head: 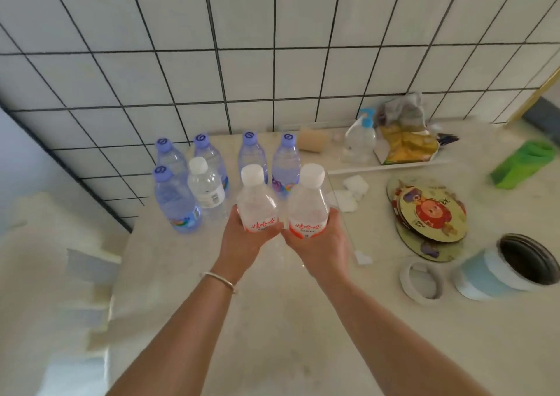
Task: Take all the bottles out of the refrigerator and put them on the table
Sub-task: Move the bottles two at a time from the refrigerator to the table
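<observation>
My left hand (242, 242) grips a clear bottle with a white cap and red label (256, 203) around its base. My right hand (321, 244) grips a second bottle of the same kind (308, 203). Both bottles are upright, side by side, over the pale table (272, 320). Behind them several blue-capped bottles (174, 195) stand on the table near the tiled wall, with one more white-capped bottle (206, 185) among them. The refrigerator is out of view.
To the right lie round printed cards (430, 214), a tape roll (421, 279), a pale blue cylinder (509, 267), a green object (525, 164), a pump bottle (360, 139), a snack bag (406, 144) and a sponge (313, 139). The table's left edge runs beside the blue-capped bottles.
</observation>
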